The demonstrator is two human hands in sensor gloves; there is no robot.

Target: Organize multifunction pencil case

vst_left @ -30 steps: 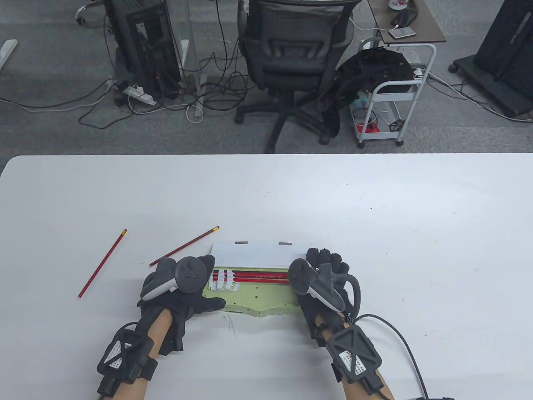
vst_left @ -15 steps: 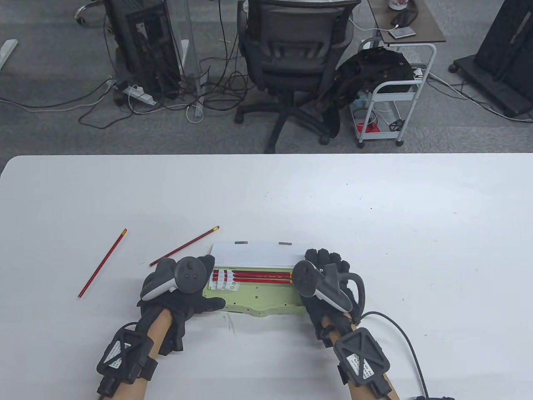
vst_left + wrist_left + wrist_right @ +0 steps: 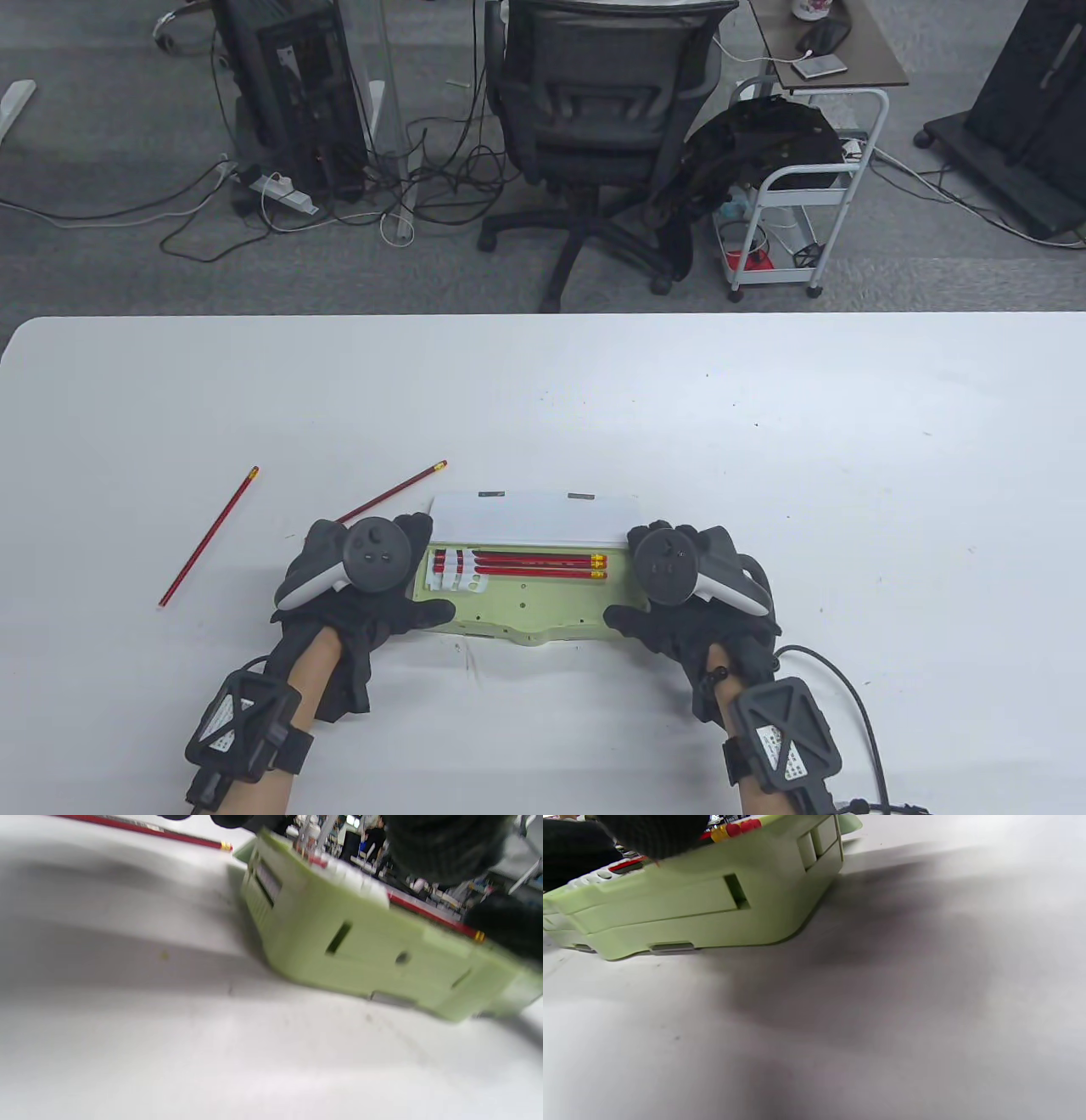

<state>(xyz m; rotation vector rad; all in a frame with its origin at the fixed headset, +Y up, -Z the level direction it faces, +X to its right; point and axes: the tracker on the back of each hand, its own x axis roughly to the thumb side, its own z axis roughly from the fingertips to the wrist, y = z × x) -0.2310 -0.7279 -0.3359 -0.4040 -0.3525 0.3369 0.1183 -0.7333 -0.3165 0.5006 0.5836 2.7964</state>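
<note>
- Progress, my read: partway. Three red pencils sit in the case, two are out on the counter [image 3: 764, 407], lid is up.
- Far-left pencil [image 3: 209, 536]: loose, lying diagonal, eraser end away from the person, well apart from the case. Nothing touching it.
- Second loose pencil [image 3: 399, 489]: also diagonal, near end hidden behind the left tracker, eraser end just beside the case's far-left corner. Can't tell if it touches the lid.
- Left hand [image 3: 361, 594]: at the case's left end, thumb [image 3: 428, 613] stretched flat along the near-left edge. Other fingers hidden under the tracker, so I can't tell whether it's clamped on the case or only resting.
- Case [image 3: 530, 604]: green, near the counter's front edge, centred between the hands. White lid [image 3: 530, 518] is open and stands along the far side. Three stored pencils [image 3: 526, 565] lie side by side in the far slot, left ends in white clips, erasers to the right.
- Right hand [image 3: 687, 607]: at the case's right end, thumb on the near-right corner. Fingers hidden here too, so grip is unclear.
- Left to do, as I judge it: load the two loose pencils, then shut the lid.
- Room: counter is open far of the case and to the right, wide margin. Left side has both pencils, still plenty of bare surface around them.
- Edges: case is close to the front edge, forearms cross it. Far edge is well away, with chair [image 3: 594, 110] and cart [image 3: 802, 195] beyond it on the floor, no conflict.
</note>
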